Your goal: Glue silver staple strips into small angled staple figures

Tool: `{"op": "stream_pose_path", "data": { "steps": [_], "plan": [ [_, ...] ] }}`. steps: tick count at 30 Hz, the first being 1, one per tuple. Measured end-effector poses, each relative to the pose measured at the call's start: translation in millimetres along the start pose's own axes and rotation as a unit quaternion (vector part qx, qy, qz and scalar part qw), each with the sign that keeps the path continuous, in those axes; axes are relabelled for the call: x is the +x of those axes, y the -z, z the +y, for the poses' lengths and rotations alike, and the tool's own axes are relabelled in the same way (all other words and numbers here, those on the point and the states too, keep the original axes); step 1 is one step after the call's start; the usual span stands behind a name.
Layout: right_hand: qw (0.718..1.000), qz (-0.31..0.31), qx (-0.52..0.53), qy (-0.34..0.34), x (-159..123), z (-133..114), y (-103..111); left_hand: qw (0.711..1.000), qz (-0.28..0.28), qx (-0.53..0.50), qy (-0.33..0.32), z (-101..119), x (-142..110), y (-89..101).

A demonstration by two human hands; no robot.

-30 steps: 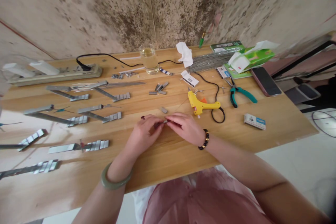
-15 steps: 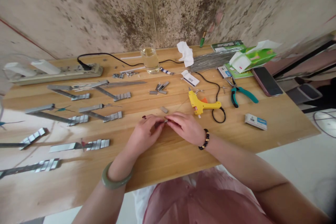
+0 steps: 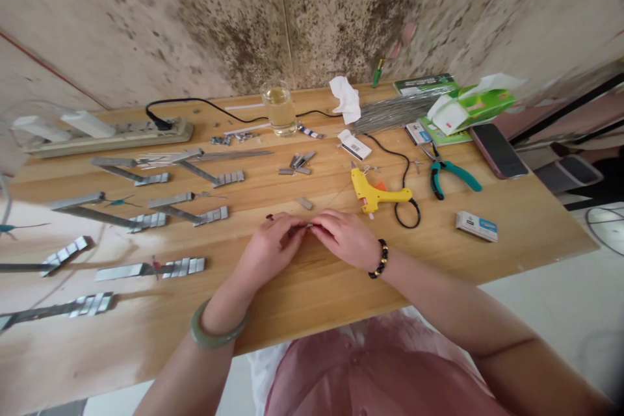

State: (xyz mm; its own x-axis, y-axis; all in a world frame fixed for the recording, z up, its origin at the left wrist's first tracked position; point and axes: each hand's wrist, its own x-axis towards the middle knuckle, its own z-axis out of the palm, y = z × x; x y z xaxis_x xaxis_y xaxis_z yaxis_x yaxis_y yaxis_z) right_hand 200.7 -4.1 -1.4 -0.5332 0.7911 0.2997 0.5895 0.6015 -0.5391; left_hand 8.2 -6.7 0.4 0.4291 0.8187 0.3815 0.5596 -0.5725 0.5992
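Note:
My left hand (image 3: 273,246) and my right hand (image 3: 345,238) meet at the front middle of the table, fingertips pinched together. Between them is a small grey strip of staples (image 3: 309,225), mostly covered by the fingers. One loose staple strip (image 3: 305,203) lies just beyond the fingertips. Farther back sits a small pile of similar staple strips (image 3: 295,164). To the right of my right hand a yellow hot glue gun (image 3: 377,194) rests on its side. Several assembled grey metal pieces (image 3: 178,266) are spread out left of my left hand.
A glass of pale liquid (image 3: 279,110) stands near the wall, beside a power strip (image 3: 107,140) with its cable. On the right are teal-handled pliers (image 3: 453,174), a small box (image 3: 476,226), a phone (image 3: 498,151), a tissue pack (image 3: 480,109) and a bundle of thin wires (image 3: 394,114).
Both hands keep their pinch on the staple strip with barely any finger movement. The whole view has shifted slightly, so the table things appear a little farther right.

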Motion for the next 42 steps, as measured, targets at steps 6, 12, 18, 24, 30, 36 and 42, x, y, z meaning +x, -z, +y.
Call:
{"op": "stream_pose_path", "data": {
  "steps": [6, 12, 18, 24, 30, 36, 42],
  "plan": [
    [1.0, -0.014, -0.008, -0.007, 1.0, -1.2, 0.7, 1.0, -0.002, -0.009, 0.004, 1.7, 1.8, 0.8],
    [1.0, -0.016, -0.009, -0.013, 2.3, -1.7, -0.1, 1.0, 0.006, -0.012, 0.017, 0.2, 1.0, -0.9],
    [0.999, -0.027, -0.02, -0.033, 3.3, -4.2, 1.2, 1.0, 0.01, -0.01, 0.026, -1.1, 0.5, -2.9],
    [0.999, -0.03, -0.028, -0.035, 3.7, -4.0, 0.7, 0.999, 0.014, -0.014, 0.033, -0.1, 0.7, -2.9],
    [0.999, -0.027, -0.023, -0.038, 3.9, -3.1, -0.8, 0.999, 0.015, -0.018, 0.043, 0.8, 1.6, -3.0],
    [0.999, -0.027, -0.027, -0.036, 4.0, -2.7, -1.8, 0.998, 0.015, -0.016, 0.051, 0.6, 1.7, -3.2],
    [0.999, -0.017, -0.021, -0.037, 5.1, -1.3, -0.9, 0.998, 0.015, -0.016, 0.061, 1.3, 2.5, -3.5]
  ]
}}
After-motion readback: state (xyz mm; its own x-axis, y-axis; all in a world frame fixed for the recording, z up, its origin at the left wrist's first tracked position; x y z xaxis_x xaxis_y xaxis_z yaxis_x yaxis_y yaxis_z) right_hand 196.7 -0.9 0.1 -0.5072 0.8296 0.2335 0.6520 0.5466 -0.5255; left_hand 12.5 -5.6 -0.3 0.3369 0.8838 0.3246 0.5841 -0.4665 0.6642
